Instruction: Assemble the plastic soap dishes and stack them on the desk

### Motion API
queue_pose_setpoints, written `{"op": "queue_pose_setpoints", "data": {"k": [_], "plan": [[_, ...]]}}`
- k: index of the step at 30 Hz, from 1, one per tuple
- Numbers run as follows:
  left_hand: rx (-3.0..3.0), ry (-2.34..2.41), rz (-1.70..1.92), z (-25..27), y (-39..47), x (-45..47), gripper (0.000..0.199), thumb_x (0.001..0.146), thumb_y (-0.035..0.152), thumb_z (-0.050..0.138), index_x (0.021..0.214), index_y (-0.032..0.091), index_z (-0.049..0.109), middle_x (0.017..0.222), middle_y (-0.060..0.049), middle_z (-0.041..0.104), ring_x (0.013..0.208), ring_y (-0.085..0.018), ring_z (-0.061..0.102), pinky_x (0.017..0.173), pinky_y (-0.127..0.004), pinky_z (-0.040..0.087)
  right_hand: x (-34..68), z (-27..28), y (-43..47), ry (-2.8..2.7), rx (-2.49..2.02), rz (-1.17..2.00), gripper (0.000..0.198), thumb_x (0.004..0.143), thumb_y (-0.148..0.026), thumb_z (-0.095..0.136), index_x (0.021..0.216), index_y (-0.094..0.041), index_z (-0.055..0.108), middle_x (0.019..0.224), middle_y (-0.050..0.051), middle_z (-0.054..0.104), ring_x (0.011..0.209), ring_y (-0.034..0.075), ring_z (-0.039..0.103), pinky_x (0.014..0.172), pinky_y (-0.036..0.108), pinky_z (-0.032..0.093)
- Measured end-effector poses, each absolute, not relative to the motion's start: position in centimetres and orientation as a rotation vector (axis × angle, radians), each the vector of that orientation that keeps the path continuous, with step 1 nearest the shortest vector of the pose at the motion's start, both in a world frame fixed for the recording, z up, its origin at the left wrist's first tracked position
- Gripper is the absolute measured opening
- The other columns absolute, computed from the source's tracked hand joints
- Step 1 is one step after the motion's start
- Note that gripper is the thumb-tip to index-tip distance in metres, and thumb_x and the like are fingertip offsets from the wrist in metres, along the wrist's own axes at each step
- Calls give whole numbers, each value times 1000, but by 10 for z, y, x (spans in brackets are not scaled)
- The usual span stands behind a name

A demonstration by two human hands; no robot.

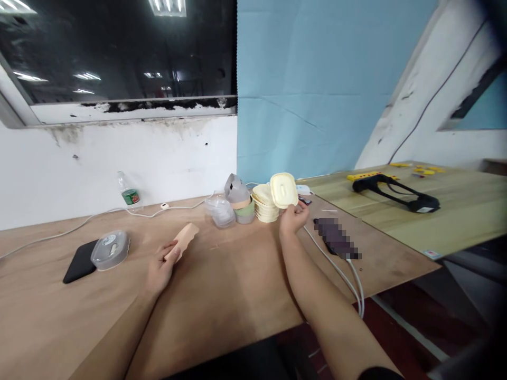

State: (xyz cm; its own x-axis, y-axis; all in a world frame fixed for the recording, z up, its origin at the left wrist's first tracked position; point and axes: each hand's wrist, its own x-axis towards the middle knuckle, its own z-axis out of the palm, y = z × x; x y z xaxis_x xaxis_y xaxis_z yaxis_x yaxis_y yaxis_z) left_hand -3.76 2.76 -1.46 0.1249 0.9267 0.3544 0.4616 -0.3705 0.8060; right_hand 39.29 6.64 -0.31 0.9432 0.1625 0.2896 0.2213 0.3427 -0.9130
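Observation:
My left hand [161, 266] is closed around a peach-coloured piece [187, 238] with a wavy edge, tilted just over the table; its exact kind I cannot make out. At the back, my right hand [293, 217] pinches a pale yellow square lid [284, 190] by its lower edge, holding it upright with its broad face toward me. Beside that lid stands a stack of similar pale yellow lids [266, 210]. Left of the stack are grey and green bowls [244, 214], with a translucent grey piece [236, 189] on top, and clear plastic lids or bowls [222, 212].
On the left, a clear lidded container [111, 250] overlaps a black flat case [79, 262]. A bottle [129, 191] stands by the wall. White cables [335, 264] run near a pixelated dark device [338, 238]. A black strapped frame [396, 194] lies on the right table.

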Motion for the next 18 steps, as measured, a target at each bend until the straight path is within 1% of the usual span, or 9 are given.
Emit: {"op": "queue_pose_setpoints", "data": {"k": [6, 10, 12, 14, 18], "plan": [[1876, 1357, 1146, -14, 27, -37, 54, 82, 63, 48, 99, 18, 73, 122, -10, 61, 111, -30, 57, 91, -39, 49, 393, 4, 72, -451, -1095, 118, 48, 75, -35, 50, 118, -13, 50, 66, 0, 59, 40, 11, 49, 41, 24, 44], [1893, 1348, 1124, -11, 25, -35, 54, 82, 63, 48, 97, 18, 72, 121, -10, 62, 112, -29, 56, 96, -40, 45, 387, 7, 69, -503, -1065, 122, 50, 75, -38, 52, 119, -14, 47, 74, 1, 63, 41, 9, 51, 43, 22, 44], [1905, 1335, 1131, -10, 25, -35, 54, 82, 63, 48, 95, 17, 72, 119, -10, 63, 111, -29, 57, 98, -40, 44, 382, 8, 67, -547, -1104, 90, 46, 77, -40, 51, 116, -15, 48, 73, 0, 62, 42, 9, 50, 43, 22, 43], [1892, 1310, 1136, -11, 24, -34, 54, 83, 63, 46, 98, 17, 71, 115, -9, 65, 108, -28, 58, 97, -40, 44, 376, 8, 63, -589, -1158, 7, 42, 80, -40, 49, 112, -14, 51, 71, 1, 61, 44, 10, 51, 45, 23, 43], [1805, 1277, 1135, -15, 21, -33, 56, 89, 61, 37, 103, 16, 68, 96, -7, 70, 96, -27, 63, 88, -40, 49, 343, 6, 52, -860, -1257, -225, 33, 84, -40, 50, 102, -14, 58, 68, 2, 59, 58, 14, 56, 59, 26, 47]]}}
